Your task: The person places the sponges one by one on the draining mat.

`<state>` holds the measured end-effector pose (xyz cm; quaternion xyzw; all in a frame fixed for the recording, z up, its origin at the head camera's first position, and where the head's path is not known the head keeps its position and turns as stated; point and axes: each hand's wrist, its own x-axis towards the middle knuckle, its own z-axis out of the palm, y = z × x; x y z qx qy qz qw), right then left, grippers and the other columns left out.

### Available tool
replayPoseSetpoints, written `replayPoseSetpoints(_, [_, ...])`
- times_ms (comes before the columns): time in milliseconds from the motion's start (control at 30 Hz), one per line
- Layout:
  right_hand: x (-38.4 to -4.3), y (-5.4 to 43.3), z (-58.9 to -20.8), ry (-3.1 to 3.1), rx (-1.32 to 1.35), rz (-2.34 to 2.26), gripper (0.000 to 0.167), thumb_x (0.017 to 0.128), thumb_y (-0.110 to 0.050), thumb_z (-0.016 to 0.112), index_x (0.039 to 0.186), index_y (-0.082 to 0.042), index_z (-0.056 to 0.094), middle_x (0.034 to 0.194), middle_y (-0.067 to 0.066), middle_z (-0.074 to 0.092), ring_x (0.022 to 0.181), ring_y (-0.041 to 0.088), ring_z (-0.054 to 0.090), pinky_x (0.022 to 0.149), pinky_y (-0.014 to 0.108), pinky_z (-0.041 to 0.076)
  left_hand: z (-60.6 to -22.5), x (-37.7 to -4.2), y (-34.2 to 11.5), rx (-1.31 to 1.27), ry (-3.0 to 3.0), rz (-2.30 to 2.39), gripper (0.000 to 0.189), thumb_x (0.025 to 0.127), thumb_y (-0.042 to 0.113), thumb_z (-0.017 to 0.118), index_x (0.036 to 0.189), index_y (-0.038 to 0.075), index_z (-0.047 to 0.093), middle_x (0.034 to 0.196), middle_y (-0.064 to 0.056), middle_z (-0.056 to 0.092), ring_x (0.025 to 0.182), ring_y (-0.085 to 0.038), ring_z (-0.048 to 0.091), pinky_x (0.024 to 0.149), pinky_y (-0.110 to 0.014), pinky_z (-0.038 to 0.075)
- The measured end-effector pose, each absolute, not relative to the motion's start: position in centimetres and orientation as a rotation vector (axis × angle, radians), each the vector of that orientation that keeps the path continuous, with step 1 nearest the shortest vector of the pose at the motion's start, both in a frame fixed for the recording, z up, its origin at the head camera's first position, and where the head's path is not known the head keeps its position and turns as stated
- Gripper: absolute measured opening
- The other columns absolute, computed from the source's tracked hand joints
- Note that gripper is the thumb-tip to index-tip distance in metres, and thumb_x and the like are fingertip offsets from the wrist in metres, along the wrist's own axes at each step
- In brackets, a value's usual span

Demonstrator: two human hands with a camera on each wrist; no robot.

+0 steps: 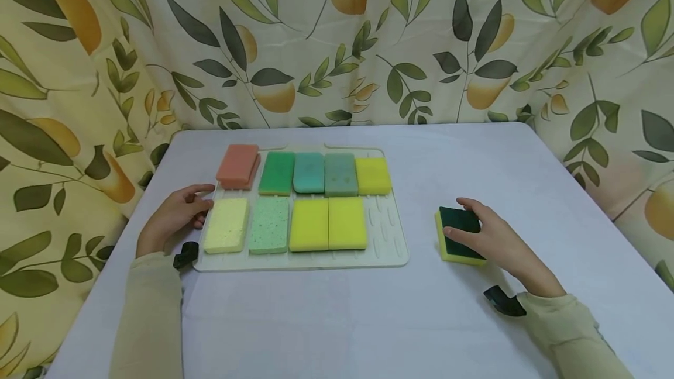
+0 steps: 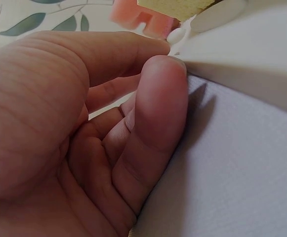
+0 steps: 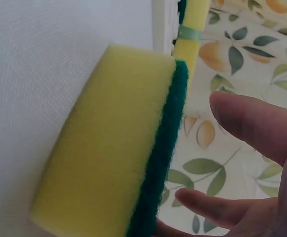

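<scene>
At the tray's left edge, my left hand [image 1: 176, 215] has curled fingers; in the left wrist view its thumb [image 2: 162, 98] and index finger come together at the rim of the white tray [image 1: 387, 233]. On the right, my right hand [image 1: 489, 230] hovers around a yellow sponge with a dark green scouring side [image 1: 458, 234], which lies on the table scouring side up. The right wrist view shows that sponge [image 3: 108, 148] with a gap between it and the spread thumb and finger [image 3: 252, 121].
Two rows of sponges fill much of the tray, among them a pink sponge [image 1: 238, 166], a green one [image 1: 276, 172], a speckled one [image 1: 270, 225] and several yellow ones. A white cloth [image 1: 316, 320] covers the table. Patterned curtains [image 1: 337, 45] stand behind and at both sides.
</scene>
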<state>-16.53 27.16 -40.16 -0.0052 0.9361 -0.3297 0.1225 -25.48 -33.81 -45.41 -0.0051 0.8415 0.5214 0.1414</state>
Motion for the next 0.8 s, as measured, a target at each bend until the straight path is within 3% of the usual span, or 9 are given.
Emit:
replayPoseSetpoints(167, [-16.7,26.5,-40.2,2.749,-0.015,-0.891,0.095,0.102,-0.044,0.073,0.165,0.008,0.023,0.161,0.042,0.024,0.142,0.060,0.031,0.107,0.079,0.034,-45.3,-25.3,-33.8,-0.022,2.446,1.488,0.058,0.111,0.016,0.060,0.161,-0.005,0.039,0.092,-0.010,0.054,0.069,-0.013,0.055,0.064,-0.025,0.054])
replayPoseSetpoints(500, [-16.6,28.0,-40.2,2.701,0.089,-0.912,0.097,0.105,-0.045,0.069,0.165,0.009,0.015,0.160,0.046,0.022,0.144,0.063,0.029,0.108,0.078,0.034,-45.0,-25.5,-33.7,-0.038,2.452,1.468,0.058,0.110,0.017,0.061,0.162,-0.001,0.041,0.095,-0.011,0.056,0.071,-0.013,0.056,0.065,-0.025,0.055])
replayPoseSetpoints(633, [-16.7,29.3,-40.3,2.681,0.085,-0.876,0.098,0.106,-0.043,0.068,0.161,0.018,0.014,0.157,0.048,0.025,0.144,0.065,0.028,0.109,0.076,0.032,-45.0,-25.6,-33.7,-0.050,2.446,1.471,0.058,0.110,0.017,0.061,0.162,-0.001,0.042,0.096,-0.011,0.055,0.072,-0.012,0.056,0.066,-0.024,0.055])
replayPoseSetpoints(800, [-16.6,30.2,-40.5,2.686,0.065,-0.784,0.096,0.105,-0.044,0.067,0.153,0.027,0.024,0.156,0.049,0.023,0.143,0.068,0.022,0.110,0.078,0.029,-45.2,-25.7,-33.8,-0.050,2.458,1.452,0.058,0.111,0.017,0.061,0.162,-0.002,0.041,0.095,-0.010,0.055,0.072,-0.012,0.056,0.065,-0.024,0.055])
